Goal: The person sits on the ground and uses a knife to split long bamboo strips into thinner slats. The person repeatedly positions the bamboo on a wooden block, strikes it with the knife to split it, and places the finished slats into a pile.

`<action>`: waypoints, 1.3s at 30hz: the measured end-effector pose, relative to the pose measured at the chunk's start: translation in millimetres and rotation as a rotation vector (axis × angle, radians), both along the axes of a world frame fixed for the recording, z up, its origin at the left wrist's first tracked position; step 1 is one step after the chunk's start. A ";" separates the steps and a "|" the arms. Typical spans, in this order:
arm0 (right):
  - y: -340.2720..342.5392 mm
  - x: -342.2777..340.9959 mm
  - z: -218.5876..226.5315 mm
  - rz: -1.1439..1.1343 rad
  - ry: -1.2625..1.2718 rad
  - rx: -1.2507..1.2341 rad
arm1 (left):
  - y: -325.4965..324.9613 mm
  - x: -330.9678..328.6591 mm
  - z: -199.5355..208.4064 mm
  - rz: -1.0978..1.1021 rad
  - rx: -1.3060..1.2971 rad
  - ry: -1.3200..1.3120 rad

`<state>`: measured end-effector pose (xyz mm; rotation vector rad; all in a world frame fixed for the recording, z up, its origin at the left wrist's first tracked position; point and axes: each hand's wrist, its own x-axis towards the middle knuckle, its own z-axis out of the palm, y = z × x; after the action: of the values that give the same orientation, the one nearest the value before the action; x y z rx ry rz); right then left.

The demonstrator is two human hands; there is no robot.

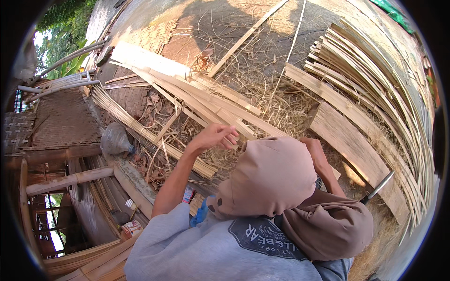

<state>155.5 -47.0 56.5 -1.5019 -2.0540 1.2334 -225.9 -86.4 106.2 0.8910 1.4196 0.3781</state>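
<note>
The left hand [214,136] hovers loosely curled, fingers partly open, over the bamboo strips [206,100]; the right hand [313,151] is half hidden, grip unclear; sharp strip edges could probably cut skin.

The left hand [216,136] is raised on a bare, bent forearm, palm down, its fingers [230,140] loosely curled and pointing toward the right hand [315,152], which lies just beyond those fingertips, half hidden, fingers bent downward, its grip not clear from here.
</note>
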 end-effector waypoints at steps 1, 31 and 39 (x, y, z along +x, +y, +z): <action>-0.8 -9.2 -8.0 0.051 0.062 -0.001 | -25.7 19.5 -34.7 0.061 -0.048 -0.068; -35.2 47.3 5.2 -0.177 0.228 -0.236 | 66.6 -149.1 -104.9 1.224 0.250 -0.201; -38.9 43.8 1.4 -0.130 0.216 -0.239 | 54.0 -172.8 -118.7 1.277 0.233 -0.173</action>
<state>199.3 -85.9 57.9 -1.4994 -1.6934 1.5566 -398.6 -32.4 -12.6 -0.0060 1.6459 1.5478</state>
